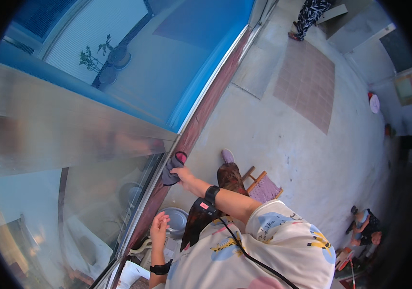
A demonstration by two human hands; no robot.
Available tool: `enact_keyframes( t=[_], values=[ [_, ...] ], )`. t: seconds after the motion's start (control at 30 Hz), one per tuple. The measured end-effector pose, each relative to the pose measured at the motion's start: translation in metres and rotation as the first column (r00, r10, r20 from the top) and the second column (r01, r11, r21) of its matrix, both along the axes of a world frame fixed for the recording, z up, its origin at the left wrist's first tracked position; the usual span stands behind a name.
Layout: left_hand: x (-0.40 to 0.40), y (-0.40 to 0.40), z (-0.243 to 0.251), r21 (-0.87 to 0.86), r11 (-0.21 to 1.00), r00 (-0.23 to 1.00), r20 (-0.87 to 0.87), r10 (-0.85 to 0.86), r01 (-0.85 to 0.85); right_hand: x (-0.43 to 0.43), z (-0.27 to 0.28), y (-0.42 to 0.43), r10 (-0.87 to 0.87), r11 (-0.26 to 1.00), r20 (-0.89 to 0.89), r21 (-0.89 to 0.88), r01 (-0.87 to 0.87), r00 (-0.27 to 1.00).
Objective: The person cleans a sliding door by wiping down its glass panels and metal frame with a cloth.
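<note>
My right hand (181, 175) grips a grey cleaning cloth (170, 171) with a dark border and a pink underside. The cloth lies against the metal window frame (173, 143), just above a reddish-brown sill (206, 108). Tall glass panes (94, 195) stand to my left; a blue-looking pane (155, 79) reflects potted plants. My left hand (160, 223) hangs in the air beside the glass, its fingers loosely curled and holding nothing. Below it sits a round metal basin (174, 220) on the ground.
A low wooden folding stool (263, 186) with a woven purple seat stands by my leg. One person (366, 227) sits at the lower right; another person's legs (309, 18) show at the top. A tiled patch (307, 83) breaks the concrete floor (249, 126). A pale pipe (141, 246) lies near the sill.
</note>
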State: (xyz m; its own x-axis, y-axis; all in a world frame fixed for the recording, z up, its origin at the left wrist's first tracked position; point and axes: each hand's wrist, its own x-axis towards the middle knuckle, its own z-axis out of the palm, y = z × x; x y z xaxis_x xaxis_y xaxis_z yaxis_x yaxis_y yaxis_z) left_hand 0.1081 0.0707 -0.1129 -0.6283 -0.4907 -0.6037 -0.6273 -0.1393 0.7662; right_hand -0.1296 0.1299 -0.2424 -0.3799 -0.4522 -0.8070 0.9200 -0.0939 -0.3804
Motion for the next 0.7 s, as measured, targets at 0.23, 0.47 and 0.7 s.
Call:
enact_keyframes(
  t=[0.23,0.47,0.7],
  values=[
    [-0.206,0.048,0.090,-0.039,0.816,0.780,-0.270,-0.565,0.577,-0.265,-0.008,0.111,-0.247,0.969,-0.260,-0.077,0.234,0.934],
    [-0.451,0.148,0.180,-0.262,0.553,0.240,-0.699,-0.673,0.791,-0.520,0.000,0.152,-0.409,0.874,-0.637,-0.068,0.482,0.653],
    [-0.556,0.220,0.194,-0.372,0.666,0.024,-0.863,-0.505,0.646,-0.637,0.017,0.130,-0.437,0.826,-0.760,-0.128,0.549,0.481]
  ],
)
